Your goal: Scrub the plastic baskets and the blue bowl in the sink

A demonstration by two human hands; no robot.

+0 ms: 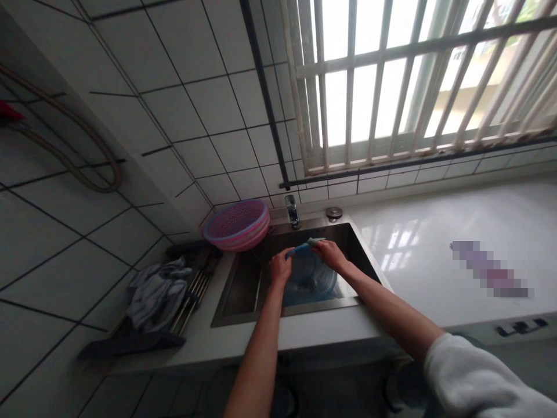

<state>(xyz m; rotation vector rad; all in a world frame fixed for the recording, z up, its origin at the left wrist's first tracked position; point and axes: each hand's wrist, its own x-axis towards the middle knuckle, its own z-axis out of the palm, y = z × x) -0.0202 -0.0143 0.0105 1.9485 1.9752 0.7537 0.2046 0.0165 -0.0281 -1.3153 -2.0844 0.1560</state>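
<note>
A blue colander (312, 278) with see-through mesh sides is held tilted inside the steel sink (243, 290). My left hand (281, 268) is closed on its rim at the left. At the upper right of that rim, my right hand (331, 254) is closed around a pale greenish sponge or cloth (315, 241), which touches the rim. The fingers partly cover the sponge or cloth, so its exact kind is unclear. Behind the hands stands the faucet (292, 210).
Pink and blue stacked baskets (237, 225) rest at the sink's back left corner. Left of the sink, a striped cloth (160, 293) lies by a metal rack (196, 287). A white counter (418, 278) extends right, with a blurred item on it. A barred window (391, 87) is above.
</note>
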